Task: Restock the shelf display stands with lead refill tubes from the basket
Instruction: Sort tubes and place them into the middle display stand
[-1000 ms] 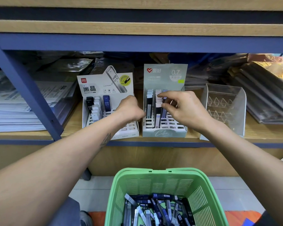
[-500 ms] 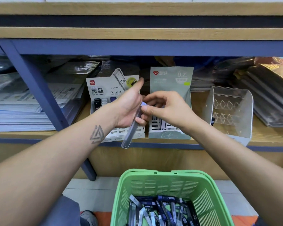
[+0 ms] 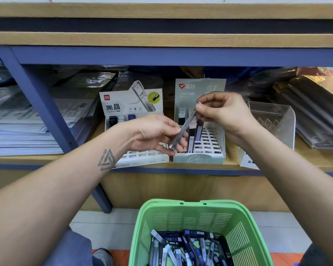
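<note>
A slim clear lead refill tube (image 3: 184,129) hangs slanted in front of the shelf. My right hand (image 3: 222,112) pinches its upper end, and my left hand (image 3: 158,135) holds its lower end between curled fingers. Behind them stand two display stands: a white one (image 3: 135,120) on the left marked HB 0.5, and a grey-green one (image 3: 200,143) marked 0.7 with several tubes in its back rows. Below, a green basket (image 3: 198,223) holds several more tubes (image 3: 188,248).
A clear acrylic stand (image 3: 271,123) sits to the right of the grey-green stand. Stacks of plastic-wrapped paper goods (image 3: 27,120) fill the shelf on both sides. A blue slanted shelf post (image 3: 40,104) runs down at the left.
Both hands left the stands and met in front of them. The tube, earlier held in my left hand, is now held by both hands and sits higher and further right.
</note>
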A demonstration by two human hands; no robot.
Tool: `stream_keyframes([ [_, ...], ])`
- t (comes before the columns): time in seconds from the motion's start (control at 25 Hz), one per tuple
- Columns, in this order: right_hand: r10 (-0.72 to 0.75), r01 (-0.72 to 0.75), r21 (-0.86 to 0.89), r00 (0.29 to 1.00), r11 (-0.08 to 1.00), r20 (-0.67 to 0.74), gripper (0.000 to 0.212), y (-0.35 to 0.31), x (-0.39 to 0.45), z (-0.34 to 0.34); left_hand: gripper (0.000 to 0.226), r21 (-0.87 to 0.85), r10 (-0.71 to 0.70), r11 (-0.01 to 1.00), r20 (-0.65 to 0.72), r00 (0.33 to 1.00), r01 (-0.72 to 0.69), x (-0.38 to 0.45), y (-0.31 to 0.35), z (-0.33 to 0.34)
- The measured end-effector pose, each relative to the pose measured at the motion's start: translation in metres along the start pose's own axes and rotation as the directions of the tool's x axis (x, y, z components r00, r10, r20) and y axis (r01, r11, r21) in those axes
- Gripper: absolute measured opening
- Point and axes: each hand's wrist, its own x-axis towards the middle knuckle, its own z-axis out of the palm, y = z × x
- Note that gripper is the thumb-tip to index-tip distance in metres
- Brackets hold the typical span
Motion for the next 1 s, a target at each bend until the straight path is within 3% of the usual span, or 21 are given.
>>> stream_keyframes([
  [0.08,0.044,-0.045,0.039,0.998,0.998,0.033,0.018,0.004,-0.001,-0.006,0.012,0.032,0.053,0.998,-0.071,0.996,-0.051,0.003,0.0,0.004],
  [0.24,0.065,-0.071,0.066,0.994,0.995,0.087,0.027,0.004,-0.005,-0.013,0.028,0.169,0.103,0.983,-0.221,0.97,-0.066,0.008,0.001,0.012],
  [0.44,0.057,-0.058,0.005,0.994,0.998,0.091,0.023,0.005,-0.009,-0.02,0.025,0.267,0.142,0.961,-0.244,0.959,-0.074,0.013,0.004,0.026],
  [0.6,0.056,-0.049,-0.106,0.996,0.993,0.067,0.02,0.005,-0.006,-0.031,0.026,0.352,0.102,0.935,-0.159,0.982,-0.04,0.015,0.005,0.029],
  [0.76,-0.007,0.002,-0.38,1.0,0.925,-0.011,0.02,0.008,-0.002,-0.042,0.008,0.547,0.061,0.83,-0.281,0.958,0.108,0.018,0.0,0.017],
  [0.88,-0.075,0.032,-0.414,0.993,0.91,-0.088,0.023,0.013,0.001,-0.041,0.003,0.591,0.125,0.794,-0.393,0.911,0.146,0.026,-0.008,0.016],
  [1.0,-0.209,0.122,-0.45,0.966,0.885,-0.149,0.024,0.016,0.005,-0.04,0.01,0.694,0.244,0.711,-0.396,0.885,0.115,0.036,-0.014,0.019],
])
